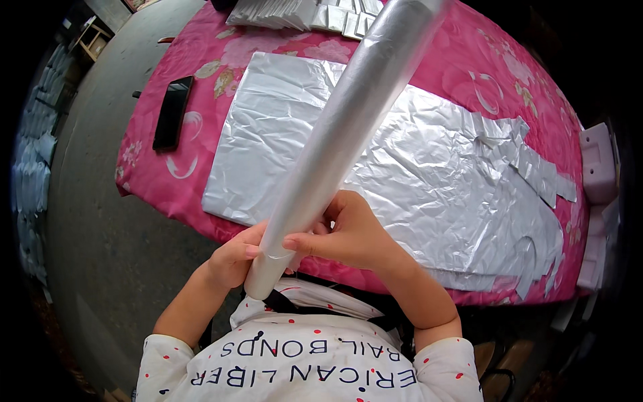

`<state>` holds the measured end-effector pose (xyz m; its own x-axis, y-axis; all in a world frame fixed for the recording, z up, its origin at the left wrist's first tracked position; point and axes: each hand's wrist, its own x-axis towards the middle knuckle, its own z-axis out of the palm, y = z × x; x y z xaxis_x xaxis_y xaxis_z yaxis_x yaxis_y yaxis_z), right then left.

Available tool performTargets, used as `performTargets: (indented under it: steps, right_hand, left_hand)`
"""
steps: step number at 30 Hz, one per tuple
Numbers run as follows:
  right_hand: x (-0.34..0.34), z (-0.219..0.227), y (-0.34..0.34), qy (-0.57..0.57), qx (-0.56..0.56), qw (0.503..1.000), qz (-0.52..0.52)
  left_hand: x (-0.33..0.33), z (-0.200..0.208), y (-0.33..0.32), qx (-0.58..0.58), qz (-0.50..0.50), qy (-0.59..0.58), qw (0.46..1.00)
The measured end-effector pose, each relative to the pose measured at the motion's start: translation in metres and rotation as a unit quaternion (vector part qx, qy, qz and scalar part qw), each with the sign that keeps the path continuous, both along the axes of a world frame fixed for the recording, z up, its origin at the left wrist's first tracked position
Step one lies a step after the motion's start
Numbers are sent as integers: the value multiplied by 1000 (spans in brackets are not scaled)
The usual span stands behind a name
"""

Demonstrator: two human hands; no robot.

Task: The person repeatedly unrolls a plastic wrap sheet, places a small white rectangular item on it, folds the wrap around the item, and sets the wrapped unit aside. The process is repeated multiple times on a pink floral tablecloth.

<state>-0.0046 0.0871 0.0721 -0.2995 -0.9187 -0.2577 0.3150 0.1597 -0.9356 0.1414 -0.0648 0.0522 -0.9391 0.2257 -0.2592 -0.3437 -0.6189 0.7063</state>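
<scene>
Held up in front of me is a long roll of shiny translucent plastic film (348, 127), tilted with its far end toward the upper right. Low on the roll, my left hand (238, 258) is closed round it from the left side. From the right, my right hand (338, 234) grips the roll a little higher, its thumb pressed on the film near a band at the lower end. Some fingers of both hands are hidden behind the roll. Beneath it, a stack of flat silvery plastic sheets (449, 194) lies on the table, with ragged strips at its right end.
A pink flowered cloth (154, 181) covers the table. On its left lies a black phone (173, 114). Folded silvery-white packets (274, 12) sit at the far edge. Pale pink plastic containers (598, 164) stand beyond the right side. Grey floor (94, 154) runs along the left, past stacked bundles (33, 167).
</scene>
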Motion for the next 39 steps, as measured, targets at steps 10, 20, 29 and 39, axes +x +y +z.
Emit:
performTargets:
  steps: [10,20,29,39]
  right_hand:
    - [2,-7,14,239,123,961,-60]
    - [40,-49,-28,643,-223,727,96]
    - [-32,-57,-21,707,-188,676,87]
    - [-132,-38,27,383,104,887,-237]
  left_hand:
    - [12,-12,8,-226,41,-179,957]
    - [41,-13,10,-334,-35,-232,913]
    - [58,-26,-9,-55,-75,-237,967]
    - [63,-32,-14,17,-86,-226,970]
